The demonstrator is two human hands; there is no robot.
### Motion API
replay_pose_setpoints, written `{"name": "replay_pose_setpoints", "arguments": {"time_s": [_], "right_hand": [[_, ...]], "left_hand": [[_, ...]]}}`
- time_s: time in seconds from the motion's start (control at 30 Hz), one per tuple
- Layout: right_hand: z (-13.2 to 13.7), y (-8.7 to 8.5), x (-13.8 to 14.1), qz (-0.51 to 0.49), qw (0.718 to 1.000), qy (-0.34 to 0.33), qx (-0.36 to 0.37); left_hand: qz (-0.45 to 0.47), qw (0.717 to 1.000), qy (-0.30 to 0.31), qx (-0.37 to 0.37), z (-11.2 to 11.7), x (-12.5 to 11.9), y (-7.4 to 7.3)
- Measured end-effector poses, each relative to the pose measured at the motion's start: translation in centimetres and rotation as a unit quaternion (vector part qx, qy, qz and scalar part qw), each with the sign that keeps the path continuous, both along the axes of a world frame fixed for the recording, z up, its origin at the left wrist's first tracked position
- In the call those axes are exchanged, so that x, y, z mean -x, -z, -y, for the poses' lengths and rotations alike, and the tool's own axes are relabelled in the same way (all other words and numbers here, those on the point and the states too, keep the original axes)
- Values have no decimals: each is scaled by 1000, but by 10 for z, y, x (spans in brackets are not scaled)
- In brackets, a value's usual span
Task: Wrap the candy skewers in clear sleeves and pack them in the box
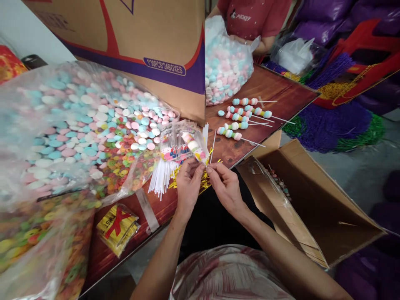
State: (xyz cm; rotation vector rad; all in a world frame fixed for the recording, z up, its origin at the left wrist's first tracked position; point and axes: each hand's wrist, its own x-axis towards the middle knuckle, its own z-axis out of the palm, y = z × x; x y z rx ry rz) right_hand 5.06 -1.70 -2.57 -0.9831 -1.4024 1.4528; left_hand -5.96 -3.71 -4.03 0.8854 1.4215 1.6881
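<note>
My left hand and my right hand meet over the table's near edge, both pinched on the neck of a clear printed bag holding a marshmallow candy skewer. The bag's top points away from me. Yellow twist ties lie under my fingers. A bundle of white sticks lies just left of my left hand, beside a stack of printed bags.
A big clear bag of pastel marshmallows and ring candies fills the left. Finished skewers lie on the wooden table. A packet of yellow ties, a cardboard carton, an open box and a person in red surround me.
</note>
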Motion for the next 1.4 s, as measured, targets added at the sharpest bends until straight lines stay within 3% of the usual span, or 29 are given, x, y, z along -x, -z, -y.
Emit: {"name": "replay_pose_setpoints", "arguments": {"time_s": [0.2,0.37,0.67,0.93,1.13,1.23,1.33,1.4], "right_hand": [[0,-6,-14,-8,993,-111,41],[4,-10,-14,62,994,-85,-15],[16,-17,2,-13,999,-23,23],[12,-16,5,-57,996,-28,68],[1,-15,5,-27,998,-48,18],[-3,-15,3,39,998,-30,-49],[-2,-12,3,110,984,7,-142],[-1,-8,4,145,969,23,-200]], "left_hand": [[-113,993,-30,18,0,8,1],[-317,942,-92,67,6,2,-4],[-360,923,-104,92,10,2,-12],[-439,896,-22,66,11,21,-13],[-393,916,80,18,16,24,-21],[-342,934,99,23,23,25,-23],[-289,956,33,40,26,23,-22],[-294,955,-35,31,25,22,-22]]}}
